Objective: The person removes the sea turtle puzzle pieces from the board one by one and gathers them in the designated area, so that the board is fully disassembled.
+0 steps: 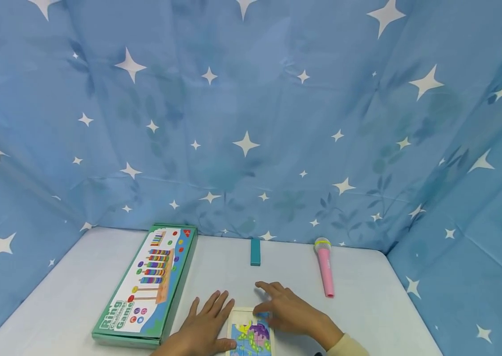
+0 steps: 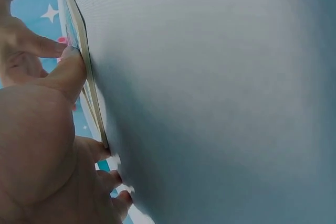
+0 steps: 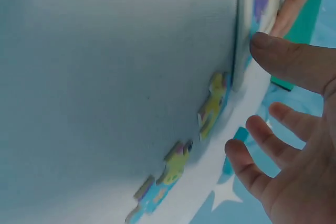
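A small wooden jigsaw puzzle tray (image 1: 241,316) lies at the table's front in the head view, with joined picture pieces (image 1: 247,342) in its lower part. Along its left side rests my left hand (image 1: 206,326), fingers spread and thumb on the tray's edge. My right hand (image 1: 290,312) is over the upper right corner. In the right wrist view its thumb (image 3: 278,56) touches the puzzle, while the other fingers stretch out apart and hold nothing. Several loose puzzle pieces (image 3: 212,108) lie on the table beyond the tray in that view; the right hand hides them in the head view.
Left of the hands lies a green Ring Challenge Game box (image 1: 144,291). A teal block (image 1: 255,252) lies farther back, and a pink toy microphone (image 1: 325,269) is to the right. Blue star-patterned curtains (image 1: 251,173) surround the white table (image 1: 366,296).
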Demonstrator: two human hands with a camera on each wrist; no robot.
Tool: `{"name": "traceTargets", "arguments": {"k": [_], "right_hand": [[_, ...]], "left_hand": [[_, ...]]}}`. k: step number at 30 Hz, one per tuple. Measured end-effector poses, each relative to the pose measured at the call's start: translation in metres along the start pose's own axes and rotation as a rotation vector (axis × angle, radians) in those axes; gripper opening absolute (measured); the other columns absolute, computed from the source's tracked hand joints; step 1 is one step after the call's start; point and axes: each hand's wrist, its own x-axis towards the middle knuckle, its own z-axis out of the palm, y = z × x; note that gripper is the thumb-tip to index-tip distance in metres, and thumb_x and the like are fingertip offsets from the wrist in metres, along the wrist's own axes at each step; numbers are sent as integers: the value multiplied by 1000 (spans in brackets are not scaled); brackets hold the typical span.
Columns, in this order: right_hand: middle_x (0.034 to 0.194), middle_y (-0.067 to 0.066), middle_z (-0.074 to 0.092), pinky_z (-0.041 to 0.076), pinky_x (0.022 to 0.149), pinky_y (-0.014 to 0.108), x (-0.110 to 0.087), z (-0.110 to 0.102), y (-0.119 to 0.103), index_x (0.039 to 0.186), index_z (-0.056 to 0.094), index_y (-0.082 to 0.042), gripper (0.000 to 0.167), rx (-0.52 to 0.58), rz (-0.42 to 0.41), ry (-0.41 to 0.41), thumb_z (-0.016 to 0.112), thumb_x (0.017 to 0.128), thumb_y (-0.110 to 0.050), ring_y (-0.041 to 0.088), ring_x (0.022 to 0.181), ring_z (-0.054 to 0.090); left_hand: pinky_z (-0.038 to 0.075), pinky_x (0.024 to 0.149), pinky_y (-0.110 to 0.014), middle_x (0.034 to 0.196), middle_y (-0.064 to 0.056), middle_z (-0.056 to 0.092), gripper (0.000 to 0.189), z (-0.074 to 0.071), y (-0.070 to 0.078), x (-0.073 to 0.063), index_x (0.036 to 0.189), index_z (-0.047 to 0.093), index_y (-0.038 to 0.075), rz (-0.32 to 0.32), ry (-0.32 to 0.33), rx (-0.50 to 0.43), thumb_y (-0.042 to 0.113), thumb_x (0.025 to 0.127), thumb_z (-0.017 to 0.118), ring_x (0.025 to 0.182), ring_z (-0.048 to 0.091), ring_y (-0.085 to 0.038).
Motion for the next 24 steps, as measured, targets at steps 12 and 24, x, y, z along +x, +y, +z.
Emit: {"name": "traceTargets", "arguments": {"k": [12,24], "right_hand": [[148,1,52,53,97,46,11,1,-4,118,76,-38,33,-186,-63,-44,81,89,-22,21,130,51],[102,-14,67,53,88,24,8,7,-9,110,74,-25,28,-259,-134,40,83,86,-15,5,96,57]], "left_hand": [[15,110,-77,167,-16,24,97,-9,8,-2,160,34,10,-33,-22,5,71,89,60,154,18,-39],[13,110,-77,169,-13,22,99,-4,5,-1,162,31,14,-18,-18,-19,76,88,54,155,15,-36]]}}
